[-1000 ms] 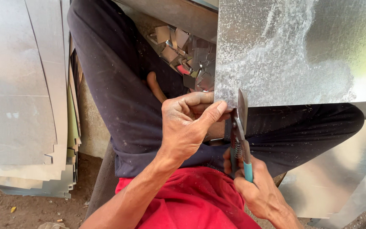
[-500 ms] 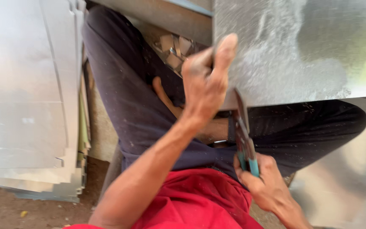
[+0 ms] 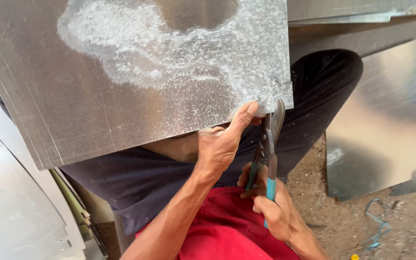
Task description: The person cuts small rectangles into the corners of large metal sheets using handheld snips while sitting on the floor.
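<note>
1 large grey galvanised metal sheet (image 3: 136, 72) lies across the lap. Left hand (image 3: 222, 142) pinches its lower edge at 6 o'clock; right hand's (image 3: 270, 212) fingers wrap 1 pair of teal-handled tin snips (image 3: 267, 149), blades seemingly at the edge.

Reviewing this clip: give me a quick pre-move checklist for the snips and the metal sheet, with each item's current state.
1. Left hand grips the metal sheet at its lower edge: ok.
2. Right hand closed around the tin snips handles: ok.
3. Blades meet the sheet edge near its corner: ok.
4. Left thumb clear of the blades: not ok, it lies right beside them.
5. Marked cut line on the sheet: cannot tell.
</note>
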